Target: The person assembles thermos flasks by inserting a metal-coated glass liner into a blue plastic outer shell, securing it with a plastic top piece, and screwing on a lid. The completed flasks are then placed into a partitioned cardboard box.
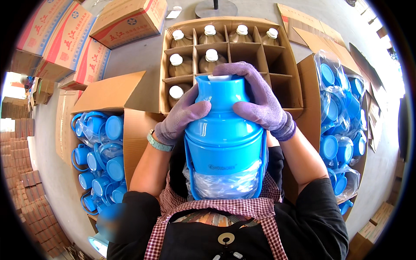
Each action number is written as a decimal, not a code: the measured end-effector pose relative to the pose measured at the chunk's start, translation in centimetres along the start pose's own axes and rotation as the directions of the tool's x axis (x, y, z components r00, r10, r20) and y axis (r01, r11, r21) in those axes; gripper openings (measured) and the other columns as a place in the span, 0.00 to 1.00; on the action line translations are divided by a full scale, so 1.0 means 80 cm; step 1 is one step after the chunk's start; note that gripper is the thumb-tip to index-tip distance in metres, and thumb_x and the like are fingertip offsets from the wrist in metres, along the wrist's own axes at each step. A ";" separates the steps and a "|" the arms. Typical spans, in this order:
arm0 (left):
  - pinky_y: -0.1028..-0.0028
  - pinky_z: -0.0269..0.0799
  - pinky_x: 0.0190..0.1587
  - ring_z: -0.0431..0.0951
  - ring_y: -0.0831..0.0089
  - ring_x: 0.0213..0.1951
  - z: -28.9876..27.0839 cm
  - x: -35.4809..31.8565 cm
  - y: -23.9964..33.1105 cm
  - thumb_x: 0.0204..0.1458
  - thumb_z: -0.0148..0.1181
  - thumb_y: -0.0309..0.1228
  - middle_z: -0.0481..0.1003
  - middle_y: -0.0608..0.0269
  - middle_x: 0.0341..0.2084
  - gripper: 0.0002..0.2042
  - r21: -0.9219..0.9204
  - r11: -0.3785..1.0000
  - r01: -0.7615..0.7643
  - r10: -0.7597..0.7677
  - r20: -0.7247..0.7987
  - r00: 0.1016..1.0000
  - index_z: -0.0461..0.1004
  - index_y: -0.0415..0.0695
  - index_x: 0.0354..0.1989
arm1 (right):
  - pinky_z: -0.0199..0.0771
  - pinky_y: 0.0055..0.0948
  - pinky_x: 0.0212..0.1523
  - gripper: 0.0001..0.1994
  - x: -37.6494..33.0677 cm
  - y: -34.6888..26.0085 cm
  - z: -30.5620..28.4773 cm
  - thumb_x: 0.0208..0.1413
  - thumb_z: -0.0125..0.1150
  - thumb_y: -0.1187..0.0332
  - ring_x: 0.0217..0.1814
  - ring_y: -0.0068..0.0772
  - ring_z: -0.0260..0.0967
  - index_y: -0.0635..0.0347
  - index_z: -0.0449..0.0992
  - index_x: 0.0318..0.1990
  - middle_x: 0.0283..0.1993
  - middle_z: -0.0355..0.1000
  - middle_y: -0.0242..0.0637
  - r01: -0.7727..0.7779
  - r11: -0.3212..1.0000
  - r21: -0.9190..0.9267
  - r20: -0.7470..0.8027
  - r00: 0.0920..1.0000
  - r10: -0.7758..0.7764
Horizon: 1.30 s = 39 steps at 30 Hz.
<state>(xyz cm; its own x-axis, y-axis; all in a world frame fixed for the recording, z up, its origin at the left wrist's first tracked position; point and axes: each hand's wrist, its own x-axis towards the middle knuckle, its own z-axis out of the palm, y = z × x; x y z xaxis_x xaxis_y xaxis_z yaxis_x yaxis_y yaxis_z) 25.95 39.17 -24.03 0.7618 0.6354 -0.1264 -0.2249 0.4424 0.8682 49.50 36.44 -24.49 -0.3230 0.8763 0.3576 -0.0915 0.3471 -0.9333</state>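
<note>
In front of my chest stands a glossy blue thermos jug [225, 149], with a narrower neck and a blue handle down its sides. Clear plastic film [225, 184] covers its lower part. A bit of something white [220, 78] shows in the neck's mouth. My left hand [181, 118], in a purple glove, presses against the left of the neck and shoulder, thumb on the front. My right hand [261, 97], gloved the same way, curls over the neck's right side and rim with its thumb on the shoulder. Some fingertips are hidden behind the jug.
Beyond the jug, a divided carton [296, 86] holds several brownish bottles [210, 64] with white caps. Open boxes of blue jug parts stand left [115, 169] and right [329, 147]. Printed cartons [65, 43] are stacked at far left. A round black base [216, 8] stands behind.
</note>
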 end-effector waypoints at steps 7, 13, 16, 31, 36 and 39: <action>0.59 0.69 0.66 0.70 0.56 0.64 0.013 -0.009 0.008 0.52 0.71 0.51 0.67 0.49 0.64 0.48 0.016 1.000 -0.024 0.025 -0.058 0.998 0.53 0.39 0.74 | 0.65 0.41 0.68 0.46 -0.002 -0.014 0.011 0.47 0.74 0.43 0.68 0.41 0.64 0.59 0.62 0.69 0.66 0.64 0.42 -0.205 0.949 0.240 -0.019 0.976 0.216; 0.59 0.66 0.67 0.69 0.60 0.65 0.061 -0.040 0.061 0.41 0.79 0.51 0.68 0.52 0.64 0.53 0.105 0.992 -0.068 0.069 -0.011 0.998 0.56 0.39 0.73 | 0.60 0.46 0.71 0.49 -0.008 -0.091 0.020 0.40 0.79 0.44 0.71 0.49 0.61 0.58 0.64 0.68 0.68 0.62 0.48 -0.034 0.998 -0.056 -0.005 0.999 0.034; 0.59 0.63 0.68 0.69 0.63 0.65 0.099 -0.062 0.087 0.35 0.82 0.47 0.68 0.55 0.64 0.55 0.224 0.958 -0.179 0.162 0.088 0.983 0.57 0.40 0.72 | 0.60 0.49 0.71 0.47 -0.015 -0.141 0.025 0.38 0.82 0.51 0.71 0.55 0.60 0.59 0.65 0.67 0.68 0.63 0.53 0.260 0.942 -0.213 0.100 0.965 -0.244; 0.60 0.68 0.63 0.74 0.57 0.61 0.154 -0.145 0.085 0.27 0.85 0.46 0.70 0.50 0.61 0.57 0.501 0.625 -0.598 0.457 0.386 0.801 0.62 0.37 0.69 | 0.68 0.49 0.66 0.48 -0.083 -0.235 0.095 0.37 0.86 0.53 0.68 0.57 0.66 0.54 0.64 0.66 0.69 0.63 0.55 0.472 0.875 -0.108 0.090 0.881 -0.464; 0.60 0.67 0.64 0.72 0.60 0.62 0.144 -0.137 0.081 0.30 0.85 0.46 0.70 0.53 0.60 0.55 0.427 0.753 -0.501 0.365 0.362 0.858 0.61 0.37 0.69 | 0.63 0.48 0.69 0.49 -0.089 -0.234 0.087 0.38 0.85 0.50 0.71 0.54 0.62 0.54 0.63 0.67 0.70 0.62 0.53 0.398 0.874 -0.280 0.108 0.917 -0.384; 0.60 0.67 0.66 0.72 0.62 0.62 0.122 -0.118 0.069 0.38 0.82 0.45 0.70 0.53 0.61 0.52 0.353 0.858 -0.374 0.297 0.253 0.921 0.58 0.38 0.71 | 0.58 0.46 0.73 0.54 -0.087 -0.202 0.077 0.37 0.84 0.47 0.74 0.47 0.59 0.54 0.59 0.71 0.70 0.62 0.48 0.191 0.937 -0.292 0.051 0.982 -0.184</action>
<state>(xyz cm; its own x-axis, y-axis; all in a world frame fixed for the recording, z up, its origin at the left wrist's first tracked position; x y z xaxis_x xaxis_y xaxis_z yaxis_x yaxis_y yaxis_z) 23.43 29.41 -13.32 0.7884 0.5562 0.2628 -0.2632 -0.0813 0.9613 47.40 22.64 -12.11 -0.3485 0.7792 0.5209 0.1280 0.5901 -0.7971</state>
